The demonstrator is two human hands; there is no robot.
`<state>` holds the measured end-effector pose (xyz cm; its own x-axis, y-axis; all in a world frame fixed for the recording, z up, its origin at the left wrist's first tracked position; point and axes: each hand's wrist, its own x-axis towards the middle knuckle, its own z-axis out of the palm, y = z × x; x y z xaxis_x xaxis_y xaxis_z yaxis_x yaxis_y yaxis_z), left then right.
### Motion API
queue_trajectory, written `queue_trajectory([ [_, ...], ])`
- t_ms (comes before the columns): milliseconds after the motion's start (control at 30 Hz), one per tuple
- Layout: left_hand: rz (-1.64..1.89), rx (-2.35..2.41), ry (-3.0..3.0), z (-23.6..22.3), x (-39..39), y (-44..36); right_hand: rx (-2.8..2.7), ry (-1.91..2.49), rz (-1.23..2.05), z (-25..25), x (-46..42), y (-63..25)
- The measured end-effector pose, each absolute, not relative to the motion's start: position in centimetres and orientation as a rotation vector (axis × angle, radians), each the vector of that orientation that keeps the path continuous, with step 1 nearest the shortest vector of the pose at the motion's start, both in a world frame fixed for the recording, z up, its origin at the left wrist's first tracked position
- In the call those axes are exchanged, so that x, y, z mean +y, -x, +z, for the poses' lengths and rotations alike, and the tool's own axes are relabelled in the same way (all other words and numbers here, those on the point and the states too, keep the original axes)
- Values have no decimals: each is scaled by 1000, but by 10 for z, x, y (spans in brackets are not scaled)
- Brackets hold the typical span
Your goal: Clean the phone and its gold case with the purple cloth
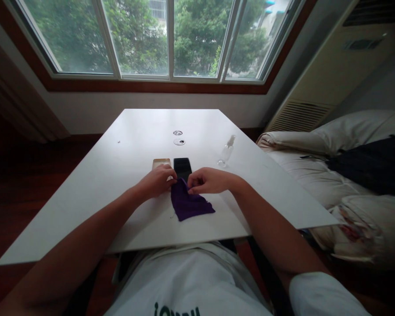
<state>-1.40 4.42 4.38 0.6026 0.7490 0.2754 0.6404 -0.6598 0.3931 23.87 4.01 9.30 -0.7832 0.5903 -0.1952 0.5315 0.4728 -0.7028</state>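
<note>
A purple cloth (191, 204) lies on the white table in front of me, its upper edge raised between my hands. My left hand (158, 179) pinches the cloth's upper left corner. The fingers of my right hand (206, 180) are closed on its upper right side. Just beyond the cloth lies a black smartphone (182, 165), its lower part hidden by the cloth and my fingers. Left of the phone is a tan-edged phone case (161, 161), partly covered by my left hand.
A clear spray bottle (227, 151) lies or leans at the right of the white table (131, 131). Two round discs (179, 141) sit toward the far edge. Right of the table stands a pale sofa (289, 145) with a dark garment (371, 164) on it.
</note>
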Motion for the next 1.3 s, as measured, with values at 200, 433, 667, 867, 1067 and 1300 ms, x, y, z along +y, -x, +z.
queue_trajectory([
  [200, 737, 1199, -2442, 39, 48, 15, -2334, 1023, 989, 89, 54, -249],
  [433, 1052, 1324, -2272, 41, 49, 15, -2025, 1179, 623, 75, 71, -251],
  [667, 1315, 1360, -2233, 55, 40, 11, -1885, 1175, 599, 88, 68, -259],
  [867, 1581, 1339, -2149, 72, 26, 8, -1709, 1020, 741, 97, 57, -256],
  [1067, 1761, 1251, -1928, 80, 19, 8, -1590, 876, 902, 106, 51, -255],
  [1300, 1903, 863, -1715, 88, 8, 5, -1596, 856, 1194, 117, 33, -262],
])
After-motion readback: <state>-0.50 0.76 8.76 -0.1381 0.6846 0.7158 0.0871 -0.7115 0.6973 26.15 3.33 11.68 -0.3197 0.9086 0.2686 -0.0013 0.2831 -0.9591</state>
